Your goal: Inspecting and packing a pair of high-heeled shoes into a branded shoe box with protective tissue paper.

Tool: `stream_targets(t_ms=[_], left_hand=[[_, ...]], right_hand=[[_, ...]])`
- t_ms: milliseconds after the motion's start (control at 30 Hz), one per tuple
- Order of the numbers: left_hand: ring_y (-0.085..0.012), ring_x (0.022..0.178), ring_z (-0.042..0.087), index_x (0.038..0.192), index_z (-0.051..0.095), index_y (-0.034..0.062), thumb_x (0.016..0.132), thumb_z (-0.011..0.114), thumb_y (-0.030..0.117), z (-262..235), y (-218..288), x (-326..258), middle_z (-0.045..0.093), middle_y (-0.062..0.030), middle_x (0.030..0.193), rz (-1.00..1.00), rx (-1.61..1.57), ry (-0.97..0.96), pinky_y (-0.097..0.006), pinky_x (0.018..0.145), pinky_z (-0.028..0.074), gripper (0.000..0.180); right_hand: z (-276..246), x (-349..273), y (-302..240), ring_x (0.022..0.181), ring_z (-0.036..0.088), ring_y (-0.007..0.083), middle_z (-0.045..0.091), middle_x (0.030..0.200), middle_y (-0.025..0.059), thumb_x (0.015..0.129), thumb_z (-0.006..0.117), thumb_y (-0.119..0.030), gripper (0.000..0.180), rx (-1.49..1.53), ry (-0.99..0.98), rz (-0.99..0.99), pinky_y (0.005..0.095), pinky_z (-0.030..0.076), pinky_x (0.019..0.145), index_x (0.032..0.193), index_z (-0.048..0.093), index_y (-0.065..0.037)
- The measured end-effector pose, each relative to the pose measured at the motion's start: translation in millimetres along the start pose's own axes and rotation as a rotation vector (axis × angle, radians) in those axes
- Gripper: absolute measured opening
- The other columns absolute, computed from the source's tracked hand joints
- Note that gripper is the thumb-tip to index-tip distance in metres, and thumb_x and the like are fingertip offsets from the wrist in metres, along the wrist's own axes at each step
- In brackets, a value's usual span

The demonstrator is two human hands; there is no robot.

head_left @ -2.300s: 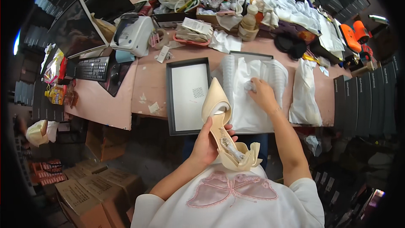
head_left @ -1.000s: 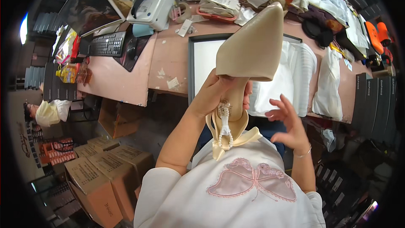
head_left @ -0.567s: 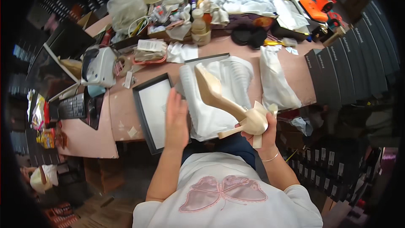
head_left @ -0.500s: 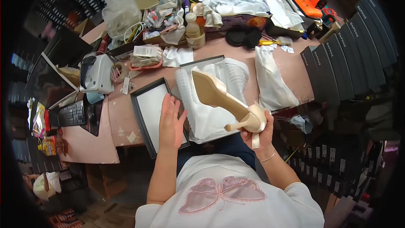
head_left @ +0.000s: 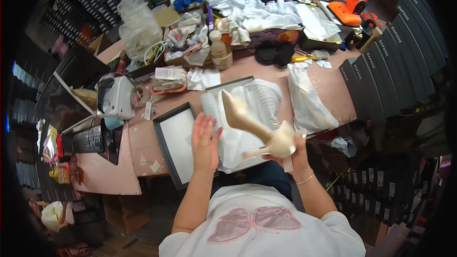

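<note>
My right hand [head_left: 296, 151] grips the heel end of a beige pointed high-heeled shoe [head_left: 252, 123], toe pointing up and left over an open shoe box [head_left: 238, 85] lined with white tissue paper [head_left: 259, 102]. My left hand [head_left: 204, 140] is open with its fingers spread, at the left edge of the box, beside the black-rimmed box lid [head_left: 175, 143]. A white dust bag [head_left: 308, 100] lies to the right of the box on the pink table [head_left: 138, 138].
Clutter fills the far side of the table: a bottle [head_left: 220, 52], plastic bags [head_left: 138, 28], white cloths [head_left: 252, 9], a black shoe [head_left: 273, 52]. A label printer [head_left: 116, 97] and keyboard [head_left: 88, 139] sit left. Stacked black shoe boxes [head_left: 385, 81] stand right; cardboard boxes are below left.
The shoe passed from my left hand to my right hand and came down from near my face to over the box. My left hand let go and settled by the box edge.
</note>
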State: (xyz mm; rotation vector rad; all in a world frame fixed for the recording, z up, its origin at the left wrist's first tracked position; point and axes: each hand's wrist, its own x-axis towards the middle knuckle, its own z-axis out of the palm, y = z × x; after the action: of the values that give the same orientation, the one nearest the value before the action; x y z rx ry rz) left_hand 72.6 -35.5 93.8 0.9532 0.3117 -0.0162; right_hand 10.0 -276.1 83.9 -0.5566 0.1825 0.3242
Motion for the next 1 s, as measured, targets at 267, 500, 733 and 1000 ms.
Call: stream_targets(t_ms=[267,500,733,1000], left_hand=[[-0.017,0.113,0.05,0.126,0.048,0.0041,0.093,0.058,0.016,-0.3,8.8,-18.1,0.051,-0.0057,0.12,0.143,0.201,-0.083,-0.034,0.095,0.045,0.036],[-0.0313,0.141,0.021,0.149,0.012,0.0006,0.063,0.087,0.028,25.4,-7.3,-52.0,0.021,-0.0187,0.151,0.427,0.939,-0.581,-0.041,0.115,0.02,0.118],[-0.0154,0.108,0.056,0.125,0.051,-0.0051,0.094,0.054,0.01,1.1,-17.5,-43.5,0.058,-0.0098,0.121,0.13,0.053,-0.106,-0.029,0.095,0.042,0.034],[-0.02,0.093,0.062,0.116,0.054,0.0051,0.097,0.049,0.032,-63.4,-2.4,-19.4,0.062,-0.0079,0.104,-0.173,-0.266,-0.023,-0.035,0.081,0.052,0.033]], right_hand=[[-124.2,77.0,-115.9,0.113,0.055,0.0396,0.057,0.122,0.0246,0.073,0.076,-0.034,0.07,-2.262,0.651,0.102,0.0453,0.044,0.094,0.13,0.049,-0.004],[19.9,44.6,-84.4,0.098,0.063,0.0394,0.065,0.101,0.0241,0.087,0.065,-0.019,0.039,-1.426,0.179,-0.364,0.0406,0.05,0.082,0.117,0.054,0.003],[90.1,31.4,-8.2,0.108,0.057,0.0371,0.057,0.119,0.0209,0.085,0.066,-0.017,0.038,-1.529,0.007,-0.815,0.0426,0.046,0.091,0.12,0.057,-0.006],[107.8,45.0,74.1,0.133,0.035,0.0377,0.051,0.131,0.0103,0.082,0.067,-0.022,0.025,-1.858,-0.759,-0.705,0.0608,0.025,0.108,0.106,0.065,-0.014]])
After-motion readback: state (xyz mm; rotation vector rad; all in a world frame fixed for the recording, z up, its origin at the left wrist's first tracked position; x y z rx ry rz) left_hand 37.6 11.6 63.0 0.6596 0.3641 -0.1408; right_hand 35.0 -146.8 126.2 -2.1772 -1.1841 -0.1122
